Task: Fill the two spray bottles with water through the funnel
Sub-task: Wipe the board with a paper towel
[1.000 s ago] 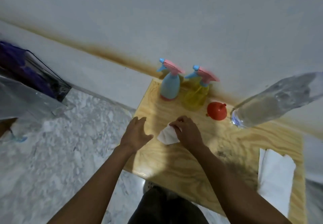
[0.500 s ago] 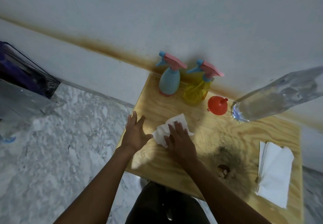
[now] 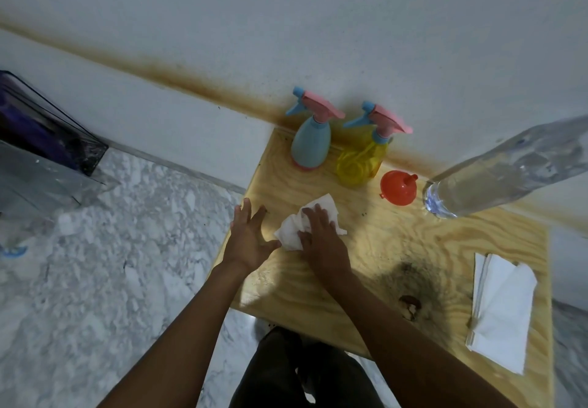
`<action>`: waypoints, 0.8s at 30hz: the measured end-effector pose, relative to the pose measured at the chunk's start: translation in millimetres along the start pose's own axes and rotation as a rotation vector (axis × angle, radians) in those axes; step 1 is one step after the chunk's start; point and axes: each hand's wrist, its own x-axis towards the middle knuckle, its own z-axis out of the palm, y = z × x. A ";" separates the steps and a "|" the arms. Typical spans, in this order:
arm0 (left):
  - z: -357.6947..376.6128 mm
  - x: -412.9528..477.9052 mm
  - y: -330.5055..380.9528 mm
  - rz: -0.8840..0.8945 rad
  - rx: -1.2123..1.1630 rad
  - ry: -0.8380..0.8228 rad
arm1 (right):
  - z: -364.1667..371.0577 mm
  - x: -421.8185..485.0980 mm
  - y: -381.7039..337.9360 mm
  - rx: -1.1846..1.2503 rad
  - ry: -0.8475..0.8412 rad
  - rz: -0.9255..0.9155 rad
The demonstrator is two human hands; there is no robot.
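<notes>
Head view: my right hand [image 3: 321, 242] presses flat on a tissue [image 3: 291, 232]; my left hand [image 3: 249, 239] lies spread and empty just beside it. The blue bottle [image 3: 310, 145] and yellow bottle [image 3: 361, 164] stand upright ahead by the wall [image 3: 350, 26]; the funnel [image 3: 399, 188] lies ahead-right, nearer my right hand.

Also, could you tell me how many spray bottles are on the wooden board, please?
2. The blue spray bottle stands far back on the wooden board; the yellow spray bottle stands just right of it, beside the red funnel. None seems hidden.
</notes>
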 end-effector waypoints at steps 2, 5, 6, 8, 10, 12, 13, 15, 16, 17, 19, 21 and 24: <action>-0.3 -0.1 0.2 -0.003 -0.017 -0.003 | 2.1 0.0 -0.3 -0.076 -0.081 -0.029; -1.2 -0.8 1.1 -0.001 -0.036 -0.013 | 14.2 6.8 2.5 -0.207 -0.107 -0.026; -1.5 -0.7 1.2 0.000 -0.036 -0.014 | 16.5 8.5 0.9 -0.232 -0.120 -0.024; -1.5 -0.5 0.6 0.003 -0.032 -0.012 | 20.9 14.5 -1.1 -0.271 -0.129 -0.069; -0.7 -0.4 -0.5 0.012 -0.028 -0.005 | 22.3 21.0 -0.6 -0.296 -0.179 -0.129; -0.2 -0.2 -1.3 0.025 -0.033 0.007 | 25.4 34.3 0.8 -0.322 -0.205 -0.182; 0.1 -0.3 -1.7 0.026 -0.039 0.012 | 26.3 43.7 0.9 -0.328 -0.192 -0.203; 0.0 -0.7 -2.2 0.023 -0.051 0.012 | 17.2 57.4 -3.6 -0.308 -0.179 -0.213; -0.2 -0.7 -2.3 0.021 -0.054 0.010 | 12.3 61.9 -3.5 -0.277 -0.181 -0.199; -0.6 -0.8 -2.5 0.019 -0.055 0.005 | 11.6 65.7 1.2 -0.281 -0.153 -0.227; -1.5 -1.3 -2.1 0.015 -0.049 -0.006 | 8.2 65.3 3.5 -0.255 -0.167 -0.237; -1.9 -1.6 -1.4 0.016 -0.047 -0.008 | 12.6 64.1 10.8 -0.179 -0.064 -0.190; -3.3 -2.5 0.0 0.014 -0.052 -0.010 | 13.4 51.9 11.8 -0.134 -0.065 -0.183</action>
